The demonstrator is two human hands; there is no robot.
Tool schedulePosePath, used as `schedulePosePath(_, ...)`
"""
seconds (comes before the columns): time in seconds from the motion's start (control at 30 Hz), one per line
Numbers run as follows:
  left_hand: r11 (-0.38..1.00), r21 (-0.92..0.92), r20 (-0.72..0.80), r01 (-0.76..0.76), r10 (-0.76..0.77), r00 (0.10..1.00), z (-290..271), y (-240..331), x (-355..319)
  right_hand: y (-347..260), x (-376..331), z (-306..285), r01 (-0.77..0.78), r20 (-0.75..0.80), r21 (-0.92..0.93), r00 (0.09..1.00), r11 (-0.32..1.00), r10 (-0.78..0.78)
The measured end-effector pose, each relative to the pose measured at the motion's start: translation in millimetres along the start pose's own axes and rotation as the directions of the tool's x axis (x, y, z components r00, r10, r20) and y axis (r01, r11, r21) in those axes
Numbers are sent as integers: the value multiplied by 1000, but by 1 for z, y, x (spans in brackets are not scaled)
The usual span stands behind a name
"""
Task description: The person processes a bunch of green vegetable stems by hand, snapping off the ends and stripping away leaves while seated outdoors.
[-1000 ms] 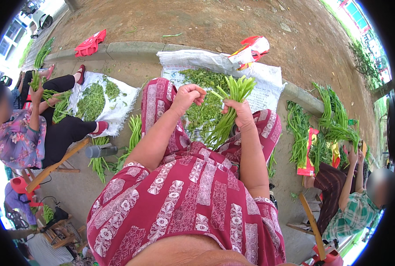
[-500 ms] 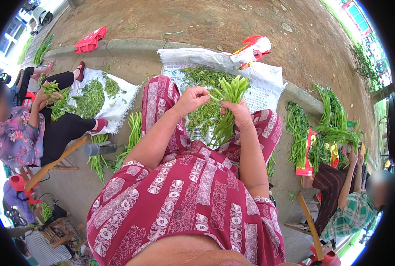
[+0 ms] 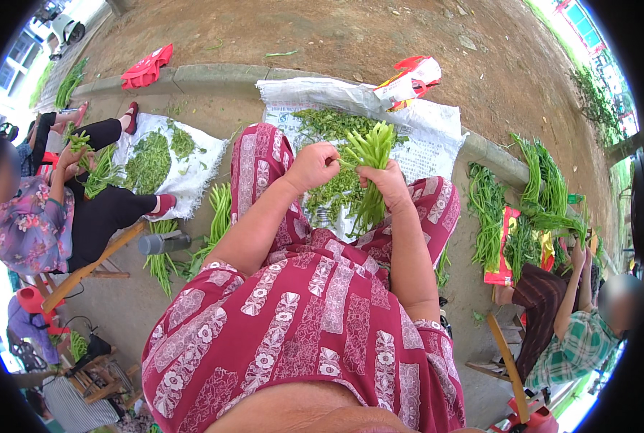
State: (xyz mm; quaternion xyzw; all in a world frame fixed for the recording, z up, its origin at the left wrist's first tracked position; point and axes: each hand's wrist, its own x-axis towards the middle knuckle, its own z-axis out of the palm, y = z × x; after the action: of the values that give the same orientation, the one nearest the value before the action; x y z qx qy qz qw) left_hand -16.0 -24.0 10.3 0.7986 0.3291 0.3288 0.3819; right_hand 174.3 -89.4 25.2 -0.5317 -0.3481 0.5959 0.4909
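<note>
A bunch of long green vegetable stems stands upright over my lap, its cut-looking pale ends at the top. My right hand is closed around the middle of it. Just left of the bunch, my left hand is curled with thumb and fingertips pinched together; what lies in the pinch, if anything, is too small to name. Below and beyond my hands, a heap of loose picked leaves lies on a white woven sack between my knees.
More stems lie beside my left leg, near a grey bottle. At left a seated person handles greens over another white sack; at right another sits by piled greens. A kerb runs beyond, with a red bag.
My left hand has curled tighter and no longer visibly holds the stem it pinched. The bunch in my right hand has shifted slightly left. The person at left has lowered their greens a little.
</note>
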Motion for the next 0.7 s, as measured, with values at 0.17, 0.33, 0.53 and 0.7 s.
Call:
schedulePosePath(0.17, 937, 304, -57, -173, 200, 978, 4, 3, 4, 4, 2, 1, 12, -10, -33, 1000, 999, -13)
schedulePosePath(0.33, 861, 500, -107, -96, 171, 979, -3, -2, 4, -8, -4, -2, 5, -99, 30, 995, 1000, -2)
schedulePosePath(0.53, 987, 50, -68, 153, -149, 987, -5, -20, 2, -18, -11, -14, 22, -72, 172, 997, 985, -9)
schedulePosePath(0.7, 983, -100, 32, 155, -152, 988, -2, -17, 2, -15, -9, -9, 21, 4, 153, 1000, 988, -21)
